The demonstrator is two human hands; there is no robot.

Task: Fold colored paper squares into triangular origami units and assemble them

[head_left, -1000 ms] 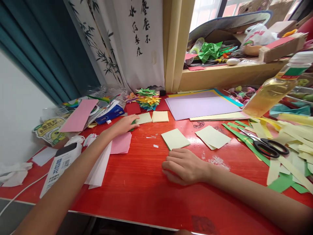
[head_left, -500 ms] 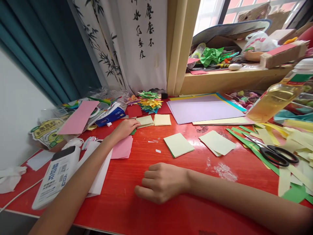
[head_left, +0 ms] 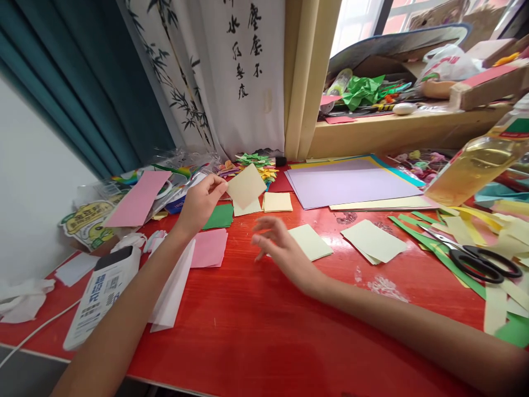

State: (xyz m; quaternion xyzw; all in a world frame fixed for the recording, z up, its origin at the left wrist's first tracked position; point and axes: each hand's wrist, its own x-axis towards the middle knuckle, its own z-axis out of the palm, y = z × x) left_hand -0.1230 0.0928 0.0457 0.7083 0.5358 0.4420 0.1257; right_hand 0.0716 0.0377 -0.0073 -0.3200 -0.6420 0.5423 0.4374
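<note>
Pinched by one corner in my left hand, a square of pale yellow paper is held up off the table, tilted like a diamond. Below it lie another pale sheet and a stack of cream squares. Green paper and pink paper lie near my left wrist. My right hand is raised with its fingers apart and nothing in them. It partly covers a stack of pale green squares; a second pale stack lies to its right.
Black-handled scissors lie on paper strips at the right, near a bottle of yellow liquid. Large lilac sheets are at the back. A white power strip lies at the left, a folded paper cluster behind.
My left hand has lifted the pale yellow square off its pile, uncovering more of the green paper. My right hand has risen from the table, moved toward the back and uncurled its fingers.
</note>
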